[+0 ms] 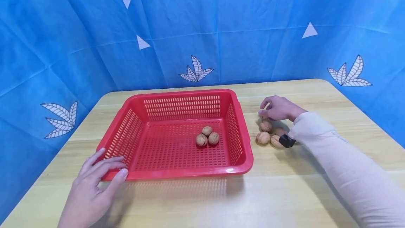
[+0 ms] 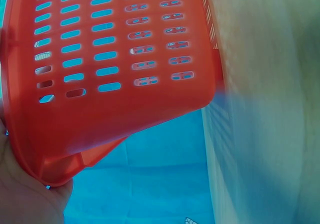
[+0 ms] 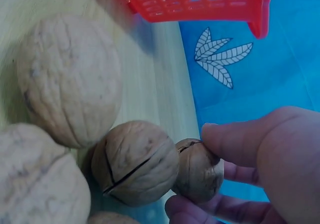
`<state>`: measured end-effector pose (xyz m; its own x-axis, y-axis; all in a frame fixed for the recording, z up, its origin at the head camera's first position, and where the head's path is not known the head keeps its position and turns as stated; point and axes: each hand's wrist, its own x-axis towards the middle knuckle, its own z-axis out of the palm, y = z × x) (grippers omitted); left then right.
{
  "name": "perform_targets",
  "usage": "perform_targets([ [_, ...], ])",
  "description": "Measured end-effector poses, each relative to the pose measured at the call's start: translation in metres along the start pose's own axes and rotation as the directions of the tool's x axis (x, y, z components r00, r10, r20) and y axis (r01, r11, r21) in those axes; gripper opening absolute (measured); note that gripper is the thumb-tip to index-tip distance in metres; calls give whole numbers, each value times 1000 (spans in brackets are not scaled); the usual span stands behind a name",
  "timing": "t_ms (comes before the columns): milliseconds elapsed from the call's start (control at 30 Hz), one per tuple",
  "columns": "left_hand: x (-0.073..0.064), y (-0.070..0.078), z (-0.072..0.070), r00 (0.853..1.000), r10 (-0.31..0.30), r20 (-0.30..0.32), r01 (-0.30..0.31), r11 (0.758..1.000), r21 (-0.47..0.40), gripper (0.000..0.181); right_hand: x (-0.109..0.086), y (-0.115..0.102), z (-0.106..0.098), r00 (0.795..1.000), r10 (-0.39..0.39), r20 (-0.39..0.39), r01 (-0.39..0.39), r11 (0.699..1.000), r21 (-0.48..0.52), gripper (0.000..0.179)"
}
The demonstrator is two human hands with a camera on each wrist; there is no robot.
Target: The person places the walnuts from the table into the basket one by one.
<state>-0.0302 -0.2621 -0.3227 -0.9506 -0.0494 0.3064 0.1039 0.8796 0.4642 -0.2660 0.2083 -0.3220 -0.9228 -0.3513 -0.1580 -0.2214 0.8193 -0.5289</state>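
A red plastic basket [image 1: 186, 175] with slotted walls stands on the table, and three walnuts [image 1: 201, 139] lie together on its floor toward the right. My left hand [image 1: 90, 189] holds the basket's near left corner, its fingers over the rim and its thumb on the front edge. To the right of the basket, my right hand [image 1: 280, 108] pinches a walnut [image 3: 199, 171] between thumb and fingers, at the far side of a small pile. Several more walnuts [image 3: 136, 163] sit right beside it, partly hidden under the right wrist in the head view.
The light wooden table [image 1: 202, 203] has rounded far corners. Behind it and along both sides hangs a blue cloth [image 1: 246, 27] with white leaves and triangles. A small black piece [image 1: 287, 141] is on the underside of the right wrist, close over the pile.
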Motion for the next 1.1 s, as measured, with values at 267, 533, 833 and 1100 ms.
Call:
perform_targets([
  [267, -1, 1, 1, 1000, 29, -12, -29, 1000, 4, 29, -2, -10, -3, 999, -18, -28, 19, 999, 27, 32],
  [533, 0, 1, 4, 995, 83, -61, -82, 996, 21, 28, -4, -21, -5, 996, -20, -92, 25, 998, 55, 30],
  [833, -2, 6, 3, 1000, 4, -2, -4, 998, 66, 38, -5, -33, -9, 992, -38, -117, 44, 998, 53, 30],
  [1100, -1, 6, 2, 1000, 21, 0, -21, 998, 67, 32, -10, -45, -14, 993, -9, -119, 22, 994, 104, 34],
])
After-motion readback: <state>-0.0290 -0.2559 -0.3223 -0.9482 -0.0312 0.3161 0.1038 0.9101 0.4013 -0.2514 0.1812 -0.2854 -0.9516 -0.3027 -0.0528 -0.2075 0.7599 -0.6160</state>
